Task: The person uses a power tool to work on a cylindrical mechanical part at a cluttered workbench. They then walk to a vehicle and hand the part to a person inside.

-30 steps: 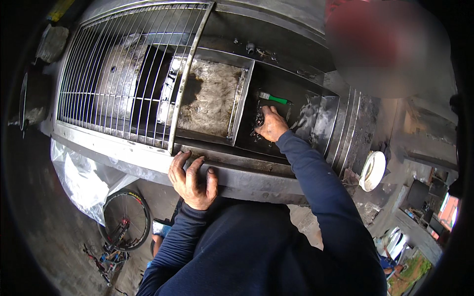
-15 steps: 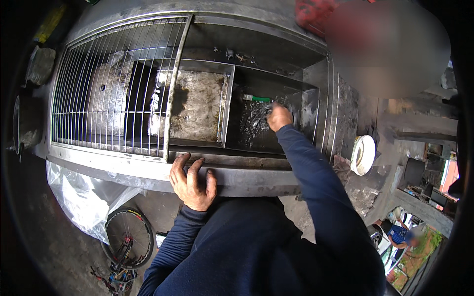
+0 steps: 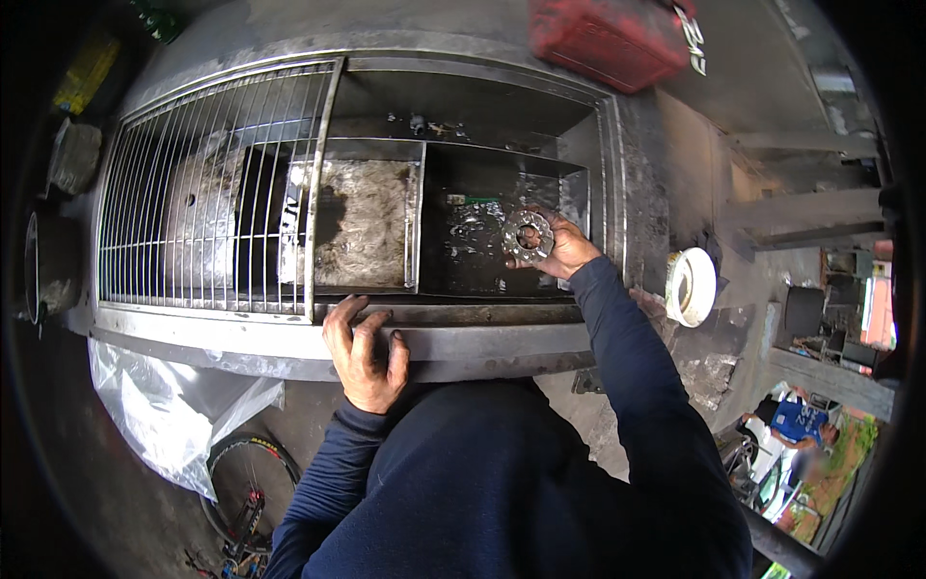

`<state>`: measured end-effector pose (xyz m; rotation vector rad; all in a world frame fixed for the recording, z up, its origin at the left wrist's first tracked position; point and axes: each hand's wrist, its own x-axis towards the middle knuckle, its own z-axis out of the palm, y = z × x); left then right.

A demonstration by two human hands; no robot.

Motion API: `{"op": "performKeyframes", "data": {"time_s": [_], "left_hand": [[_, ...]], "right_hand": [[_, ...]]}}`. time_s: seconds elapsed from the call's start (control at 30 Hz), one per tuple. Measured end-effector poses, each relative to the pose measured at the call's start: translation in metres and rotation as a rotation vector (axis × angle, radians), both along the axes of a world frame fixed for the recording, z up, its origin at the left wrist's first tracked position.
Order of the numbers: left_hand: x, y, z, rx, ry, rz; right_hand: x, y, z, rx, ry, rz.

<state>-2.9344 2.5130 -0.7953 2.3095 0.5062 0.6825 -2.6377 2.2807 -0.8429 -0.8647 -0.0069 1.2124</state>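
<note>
My right hand (image 3: 561, 249) grips a round metal ring-shaped part (image 3: 528, 237) with a hole through its middle, wet and shiny. It holds the part over the right-hand compartment of a metal wash basin (image 3: 453, 365), where dark liquid (image 3: 458, 246) lies. Just beyond the part, a green-handled brush (image 3: 479, 201) rests partly in the liquid. My left hand (image 3: 368, 359) lies on the basin's near rim, its blackened fingers apart and nothing in them. To its left, a wire grate (image 3: 212, 220) covers the basin's left portion.
A red container (image 3: 612, 41) stands beyond the far right corner. A white bucket (image 3: 691, 287) sits right of the basin. Below the near rim are clear plastic sheeting (image 3: 164, 405) and a bicycle wheel (image 3: 253, 473). Another person (image 3: 799, 422) is off at the lower right.
My right hand has risen from the liquid and now shows the ring-shaped part. The brush sits lower in rippled liquid. My left hand stays on the rim while the whole view has shifted.
</note>
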Motion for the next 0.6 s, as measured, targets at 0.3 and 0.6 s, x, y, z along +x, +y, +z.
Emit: {"op": "performKeyframes", "data": {"time_s": [0.3, 0.6], "left_hand": [[0.133, -0.026, 0.061, -0.372, 0.026, -0.548], [0.174, -0.047, -0.011, -2.141, -0.137, -0.486]], "right_hand": [[-0.021, 0.000, 0.037, 0.011, -0.142, -0.160], [-0.042, 0.014, 0.080, -0.505, -0.925, -0.245]]}}
